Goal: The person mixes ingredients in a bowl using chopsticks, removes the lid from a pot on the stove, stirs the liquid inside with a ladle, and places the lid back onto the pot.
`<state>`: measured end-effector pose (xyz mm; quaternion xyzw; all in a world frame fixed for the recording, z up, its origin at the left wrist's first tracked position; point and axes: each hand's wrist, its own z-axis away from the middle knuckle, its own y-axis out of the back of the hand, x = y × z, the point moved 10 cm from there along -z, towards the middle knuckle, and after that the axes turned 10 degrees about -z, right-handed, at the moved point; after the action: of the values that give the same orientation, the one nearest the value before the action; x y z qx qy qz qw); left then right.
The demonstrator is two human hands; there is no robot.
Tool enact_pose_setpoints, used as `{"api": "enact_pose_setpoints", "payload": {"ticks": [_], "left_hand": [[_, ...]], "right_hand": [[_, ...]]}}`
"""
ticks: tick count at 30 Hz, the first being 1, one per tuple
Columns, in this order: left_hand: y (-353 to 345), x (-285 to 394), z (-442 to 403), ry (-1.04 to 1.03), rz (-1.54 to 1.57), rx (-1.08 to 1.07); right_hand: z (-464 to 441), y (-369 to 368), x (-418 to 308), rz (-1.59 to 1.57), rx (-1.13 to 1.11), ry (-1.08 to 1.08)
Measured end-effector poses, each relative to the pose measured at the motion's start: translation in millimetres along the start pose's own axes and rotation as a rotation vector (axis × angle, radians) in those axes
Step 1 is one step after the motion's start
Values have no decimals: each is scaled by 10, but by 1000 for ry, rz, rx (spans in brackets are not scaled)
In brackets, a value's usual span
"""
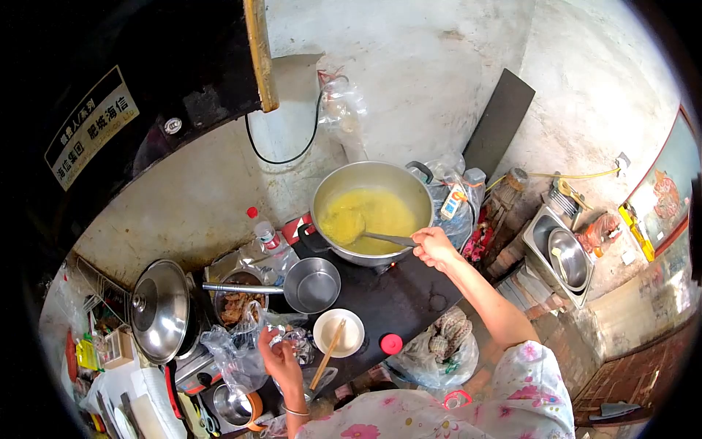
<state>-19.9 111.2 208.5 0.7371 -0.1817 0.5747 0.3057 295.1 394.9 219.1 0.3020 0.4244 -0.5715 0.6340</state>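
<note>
A large two-handled pot (422, 196) stands at the back of the dark counter, holding a cloudy yellow liquid (384, 208). My right hand (434, 247) is closed round the handle end of a ladle (387, 238); its head dips into the liquid and is partly hidden. Lower left, my left hand (281, 366) hovers by a clear plastic bag (241, 355), fingers loosely bent and apart, with nothing plainly held. To its right, wooden chopsticks (327, 355) lean in a white bowl (354, 320). An empty saucepan (312, 285) sits between bowl and pot.
A pan with a steel lid (159, 311) stands at the left, near a pan of brown food pieces (238, 306). A bottle with a red cap (266, 233) is by the wall. A red lid (391, 344) lies near the front edge. At the right is a sink (537, 230).
</note>
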Motion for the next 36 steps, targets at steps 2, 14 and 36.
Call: {"api": "enact_pose_setpoints", "payload": {"ticks": [2,14,36], "left_hand": [[25,4,4,7,-15,5],[0,-53,-38,-17,37,0],[124,-8,7,15,44,48]], "right_hand": [[87,4,-88,25,5,38],[577,214,-941,880,263,762],[-81,23,36,65,30,13]]}}
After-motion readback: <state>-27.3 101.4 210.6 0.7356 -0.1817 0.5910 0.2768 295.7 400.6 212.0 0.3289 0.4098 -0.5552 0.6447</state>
